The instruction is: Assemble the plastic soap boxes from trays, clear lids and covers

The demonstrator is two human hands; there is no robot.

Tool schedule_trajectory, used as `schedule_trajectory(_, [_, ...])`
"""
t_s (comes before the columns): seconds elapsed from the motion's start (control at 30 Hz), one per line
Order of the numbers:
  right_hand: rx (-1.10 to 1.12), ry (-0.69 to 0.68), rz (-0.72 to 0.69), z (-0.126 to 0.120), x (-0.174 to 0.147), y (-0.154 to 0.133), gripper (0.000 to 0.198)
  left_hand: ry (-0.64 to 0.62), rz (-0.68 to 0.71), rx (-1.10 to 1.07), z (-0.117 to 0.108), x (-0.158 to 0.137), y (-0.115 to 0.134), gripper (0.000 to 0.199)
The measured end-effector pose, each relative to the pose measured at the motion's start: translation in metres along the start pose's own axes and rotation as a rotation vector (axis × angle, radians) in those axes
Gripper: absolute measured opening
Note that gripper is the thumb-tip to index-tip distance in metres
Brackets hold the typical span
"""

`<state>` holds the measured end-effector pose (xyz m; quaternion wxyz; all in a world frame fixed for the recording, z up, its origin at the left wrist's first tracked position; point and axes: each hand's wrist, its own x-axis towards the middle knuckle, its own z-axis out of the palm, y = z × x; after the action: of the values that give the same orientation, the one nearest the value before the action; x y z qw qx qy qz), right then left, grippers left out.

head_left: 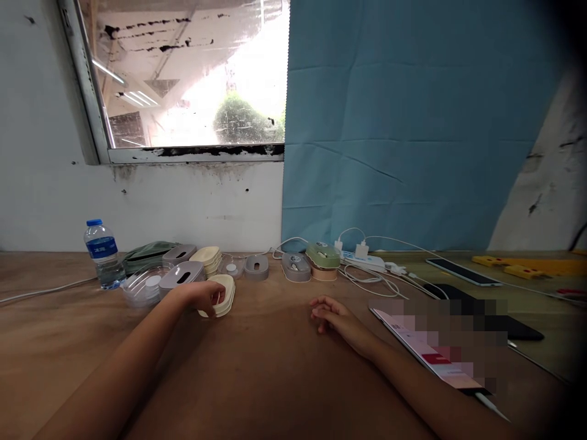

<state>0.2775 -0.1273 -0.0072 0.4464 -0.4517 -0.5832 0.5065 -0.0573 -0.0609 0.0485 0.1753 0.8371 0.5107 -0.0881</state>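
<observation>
My left hand is closed on the near left side of a small stack of cream plastic rims with rounded corners. Its fingertips reach into the middle of the stack, partly hidden. My right hand hovers over or rests on the table, fingers apart and loosely curled, nothing in it. Close to my left hand stand a grey plastic cover with an oval slot and several nested clear plastic bowls. Behind are another cream stack, a clear part with a white knob and a smaller slotted grey cover.
A grey lidded box and a green-topped box stand at the back. A water bottle is far left, beside a green pouch. White cables, a power strip and a tablet lie right.
</observation>
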Motion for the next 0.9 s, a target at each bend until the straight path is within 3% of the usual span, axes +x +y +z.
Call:
schedule_trajectory(0.4, [-0.1,-0.025,-0.043,0.0,0.001,0.001,0.027,-0.013,-0.028,0.019,-0.005,-0.007,0.005,0.032])
schedule_trajectory(0.53, [-0.205,-0.019,-0.104,0.003,0.002,0.004,0.024,0.039,-0.086,0.106,-0.008,-0.01,0.012,0.033])
schedule_trajectory(0.7, [-0.424,0.045,-0.257,0.012,-0.001,0.007,0.018,0.231,-0.082,0.202,-0.009,-0.008,0.031,0.029])
schedule_trajectory(0.83, [-0.965,0.144,-0.53,0.022,0.013,0.007,0.032,0.521,-0.079,0.313,0.008,0.002,0.058,0.035])
schedule_trajectory(0.9, [-1.098,0.16,-0.577,0.024,0.031,0.007,0.042,0.652,-0.042,0.396,0.023,0.008,0.073,0.034])
